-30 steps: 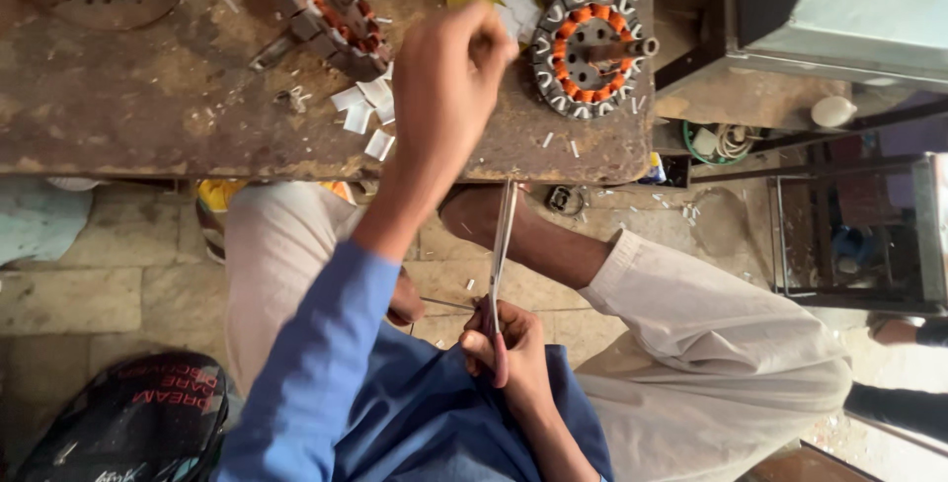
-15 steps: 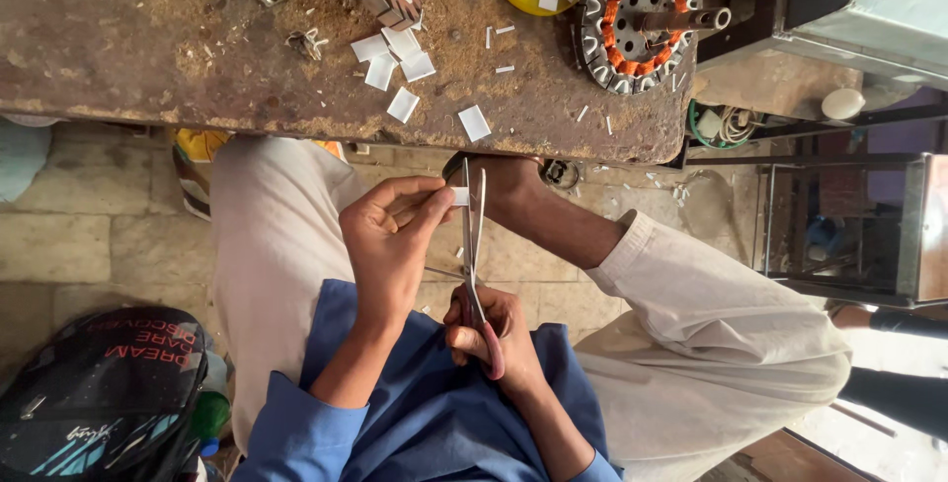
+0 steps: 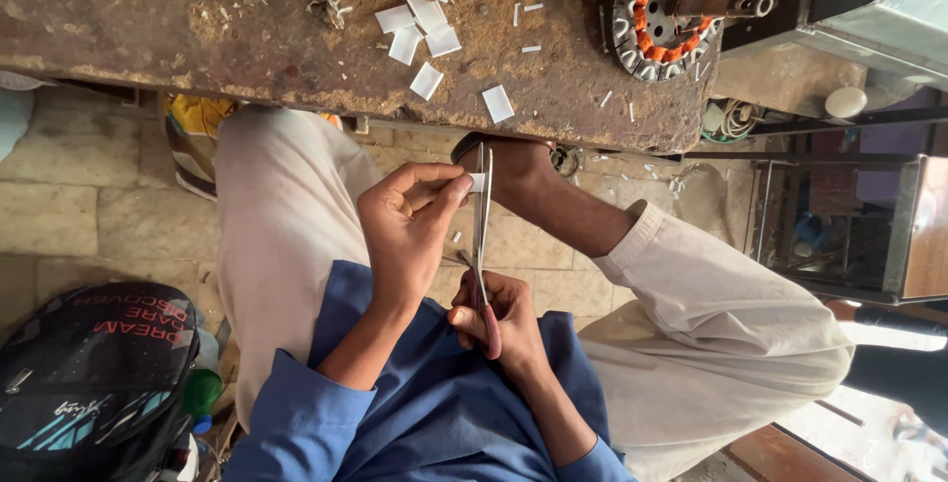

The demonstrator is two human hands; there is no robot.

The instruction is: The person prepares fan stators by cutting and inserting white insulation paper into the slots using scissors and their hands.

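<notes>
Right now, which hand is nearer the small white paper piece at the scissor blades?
Left. The left hand pinches the white paper piece between its fingertips. The right hand is lower, gripping the scissors by their red handles, away from the paper.

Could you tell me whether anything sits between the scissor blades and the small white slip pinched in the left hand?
Nothing visible does. The left hand pinches the white slip right against the blades of the scissors, which the right hand grips by the red handle. Only open air over the lap lies around them.
</notes>
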